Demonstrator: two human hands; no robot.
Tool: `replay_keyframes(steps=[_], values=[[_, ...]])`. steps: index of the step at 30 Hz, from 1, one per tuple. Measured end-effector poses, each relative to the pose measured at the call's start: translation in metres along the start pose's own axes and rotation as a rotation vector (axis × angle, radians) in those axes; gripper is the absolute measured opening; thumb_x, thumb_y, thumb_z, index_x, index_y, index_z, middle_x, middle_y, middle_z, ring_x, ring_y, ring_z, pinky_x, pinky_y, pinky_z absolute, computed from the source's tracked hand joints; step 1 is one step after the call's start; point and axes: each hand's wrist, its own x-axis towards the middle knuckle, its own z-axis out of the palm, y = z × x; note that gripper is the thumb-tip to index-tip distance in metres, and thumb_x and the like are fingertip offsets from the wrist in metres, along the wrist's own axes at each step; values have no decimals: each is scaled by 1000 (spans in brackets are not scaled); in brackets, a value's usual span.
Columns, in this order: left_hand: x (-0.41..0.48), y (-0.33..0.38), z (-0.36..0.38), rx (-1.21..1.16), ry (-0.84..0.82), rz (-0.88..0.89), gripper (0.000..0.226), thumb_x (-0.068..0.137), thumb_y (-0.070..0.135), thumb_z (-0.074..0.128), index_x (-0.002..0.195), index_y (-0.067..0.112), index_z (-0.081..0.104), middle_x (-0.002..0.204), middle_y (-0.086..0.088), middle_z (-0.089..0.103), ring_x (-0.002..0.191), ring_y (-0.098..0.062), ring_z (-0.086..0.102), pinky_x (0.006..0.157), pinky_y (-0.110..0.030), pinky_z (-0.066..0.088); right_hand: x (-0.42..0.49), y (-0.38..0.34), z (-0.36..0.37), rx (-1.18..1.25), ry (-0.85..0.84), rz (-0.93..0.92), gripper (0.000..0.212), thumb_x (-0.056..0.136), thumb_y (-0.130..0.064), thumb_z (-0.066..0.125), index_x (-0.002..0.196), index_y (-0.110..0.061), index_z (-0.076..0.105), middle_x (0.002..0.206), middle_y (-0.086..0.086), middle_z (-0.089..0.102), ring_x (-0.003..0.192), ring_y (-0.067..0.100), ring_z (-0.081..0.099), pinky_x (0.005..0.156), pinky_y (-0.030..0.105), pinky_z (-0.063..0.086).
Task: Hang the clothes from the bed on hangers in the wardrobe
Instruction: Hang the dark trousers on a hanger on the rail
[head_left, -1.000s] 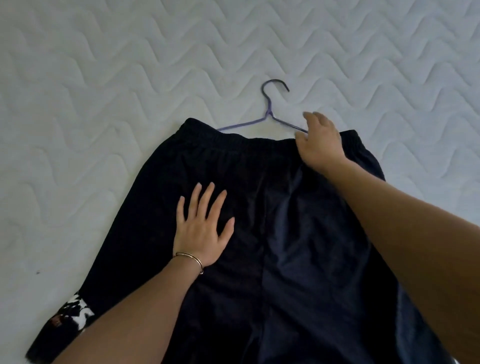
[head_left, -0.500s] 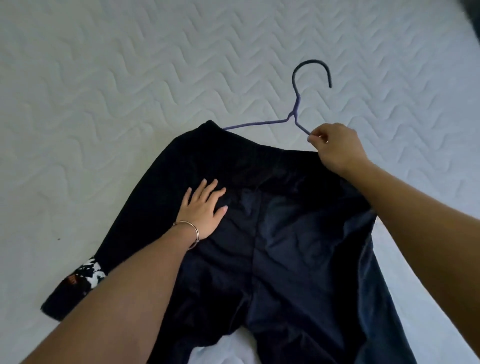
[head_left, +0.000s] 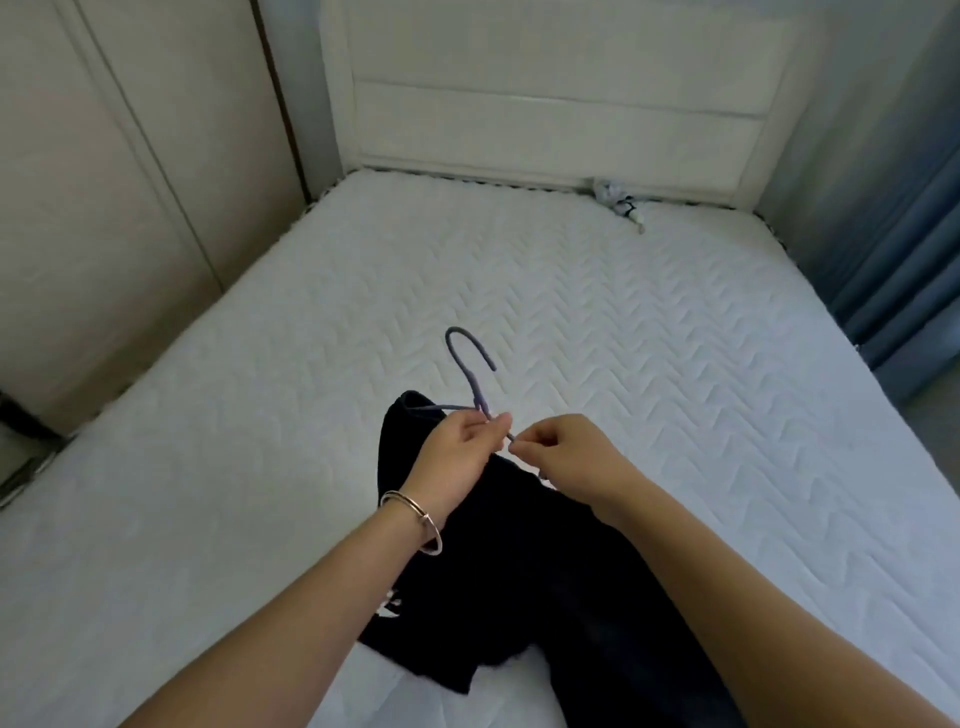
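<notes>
Head view: left hand (head_left: 457, 452) and right hand (head_left: 566, 457) both pinch the wire hanger (head_left: 467, 364) just under its hook — dark garment (head_left: 519, 571) hangs below the grips onto the mattress (head_left: 675, 338). Wardrobe doors (head_left: 104, 182) far left, closed.

The bed (head_left: 649, 332) is covered in white quilted cloth, matt, its surface ridged by zigzag stitching. The dark navy garment (head_left: 524, 577) on the bed is soft, matt cloth that folds limply. The hanger (head_left: 469, 379) above the bed is thin wire with a dull bluish coating and no shine. A bangle (head_left: 410, 502) on the wrist over the bed is polished, glossy metal. At the head of the bed the headboard (head_left: 561, 130) looks padded and smooth, with a faint sheen. Left of the bed the wardrobe doors (head_left: 104, 208) are smooth, matt beige panels. Right of the bed hangs a blue cloth curtain (head_left: 898, 270) in soft pleats.
</notes>
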Motion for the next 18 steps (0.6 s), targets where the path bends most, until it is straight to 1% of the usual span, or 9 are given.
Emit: replay_keyframes(steps=[3, 5, 8, 9, 10, 12, 14, 16, 18], values=[[-47, 45, -26, -98, 159, 20, 12, 85, 16, 60, 76, 10, 55, 67, -3, 61, 63, -10, 60, 71, -23, 48, -43, -57, 7, -61, -68, -135, 21, 87, -20, 56, 87, -4, 70, 69, 2, 60, 60, 11, 51, 59, 21, 40], [-82, 65, -49, -62, 286, 49, 16, 86, 8, 57, 70, 11, 53, 61, -3, 58, 52, -9, 55, 59, -20, 46, -73, -91, 16, -89, -117, -223, 16, 86, -17, 57, 81, -7, 68, 66, 2, 59, 59, 13, 52, 60, 23, 42], [-135, 90, -90, -30, 390, 94, 19, 87, 7, 55, 70, 14, 53, 62, -3, 55, 55, -14, 51, 65, -28, 45, -114, -136, 30, -76, -248, -341, 18, 84, -14, 56, 68, -16, 64, 66, 1, 59, 65, 15, 55, 73, 34, 50], [-154, 95, -104, -15, 411, 111, 18, 88, 8, 55, 71, 14, 53, 63, -3, 55, 56, -15, 51, 69, -32, 46, -126, -148, 35, -79, -301, -384, 18, 85, -13, 55, 71, -13, 67, 67, 2, 61, 64, 14, 55, 72, 32, 50], [-172, 100, -117, 0, 430, 128, 18, 89, 9, 54, 72, 14, 53, 64, -3, 55, 56, -14, 51, 70, -33, 48, -137, -160, 38, -84, -347, -424, 18, 85, -13, 55, 78, -7, 70, 70, 4, 63, 62, 13, 55, 68, 27, 49], [-208, 106, -141, 23, 467, 155, 18, 91, 10, 52, 73, 13, 51, 64, -2, 55, 49, -8, 54, 61, -27, 51, -157, -183, 46, -88, -403, -498, 20, 86, -19, 59, 89, -7, 73, 75, 4, 66, 61, 8, 57, 61, 15, 45], [-243, 110, -163, 38, 510, 170, 19, 92, 10, 50, 73, 13, 49, 63, -2, 52, 40, -2, 51, 47, -19, 49, -174, -202, 58, -95, -424, -576, 20, 86, -25, 61, 91, -10, 74, 75, 0, 68, 62, 5, 58, 59, 10, 45], [-278, 107, -186, 79, 565, 175, 21, 92, 10, 50, 72, 13, 46, 63, -3, 48, 43, -8, 46, 38, -17, 43, -188, -220, 74, -66, -391, -646, 17, 86, -21, 60, 92, -11, 73, 76, -3, 67, 64, 4, 58, 63, 13, 46], [-313, 103, -211, 124, 624, 180, 24, 92, 12, 50, 69, 15, 43, 62, -2, 45, 47, -11, 38, 35, -16, 34, -198, -238, 92, -62, -264, -731, 17, 86, -18, 59, 97, -13, 71, 87, -2, 69, 73, 4, 59, 73, 18, 43]])
